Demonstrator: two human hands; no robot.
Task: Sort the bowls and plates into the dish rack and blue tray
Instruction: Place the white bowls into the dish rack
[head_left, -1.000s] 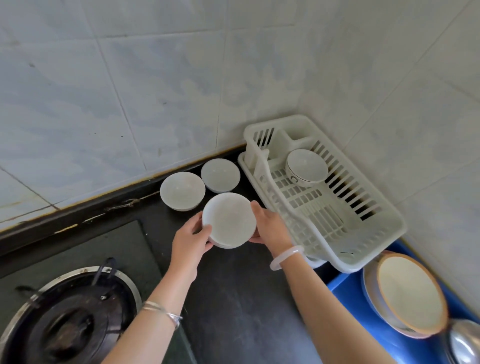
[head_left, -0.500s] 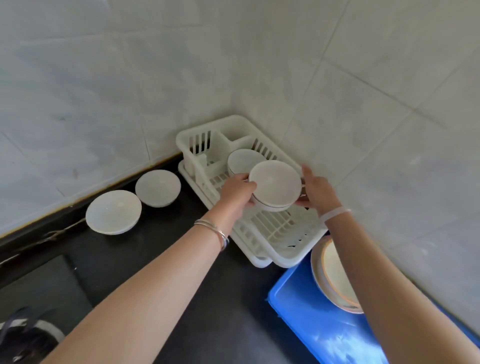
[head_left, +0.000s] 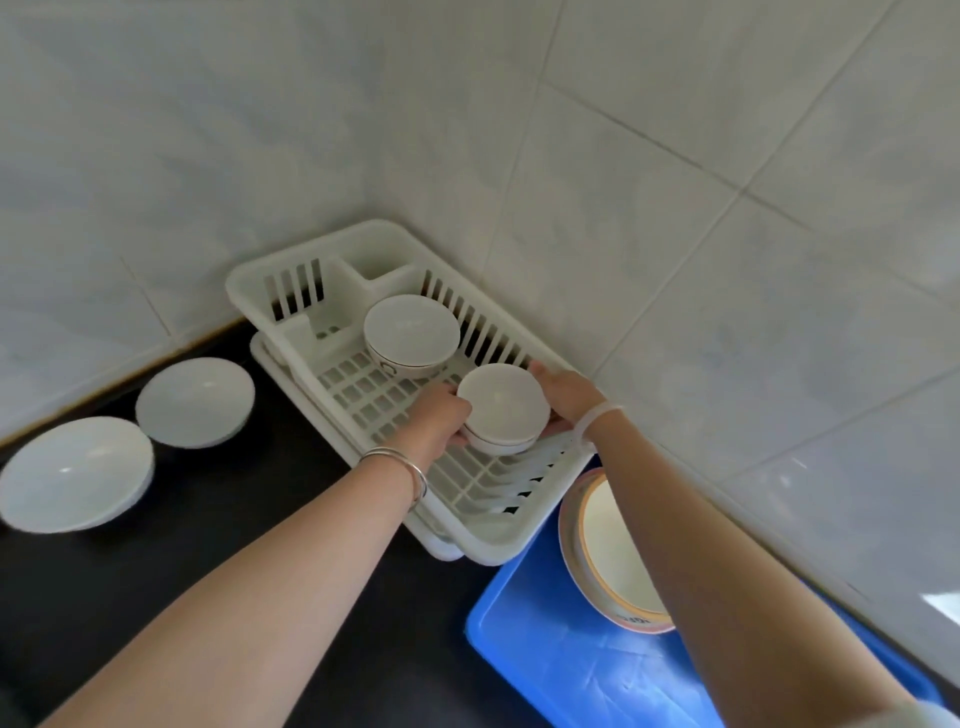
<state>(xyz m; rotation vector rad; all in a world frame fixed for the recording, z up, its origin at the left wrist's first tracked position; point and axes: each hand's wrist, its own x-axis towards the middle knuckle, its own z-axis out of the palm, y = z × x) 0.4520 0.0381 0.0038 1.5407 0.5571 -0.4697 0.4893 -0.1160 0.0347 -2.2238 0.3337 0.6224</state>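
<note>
Both hands hold a small white bowl (head_left: 503, 406) low inside the white dish rack (head_left: 395, 400). My left hand (head_left: 435, 420) grips its left side and my right hand (head_left: 565, 399) its right side. Whether the bowl touches the rack floor I cannot tell. Behind it in the rack sits another white bowl (head_left: 411, 332) with a thin dark line near its base. Two more white bowls lie on the dark counter to the left, one close to the rack (head_left: 195, 401) and one farther left (head_left: 72, 474). The blue tray (head_left: 561, 660) at lower right carries orange-rimmed plates (head_left: 613, 556).
The rack stands in the corner of two white tiled walls (head_left: 675, 208). It rests on the dark counter (head_left: 249, 519), and the blue tray's corner touches the rack's near end. My right forearm crosses over the plates in the tray.
The bowl held in both hands has come down from above the rack into its middle. The view has swung so the rack and the counter bowls sit further right.
</note>
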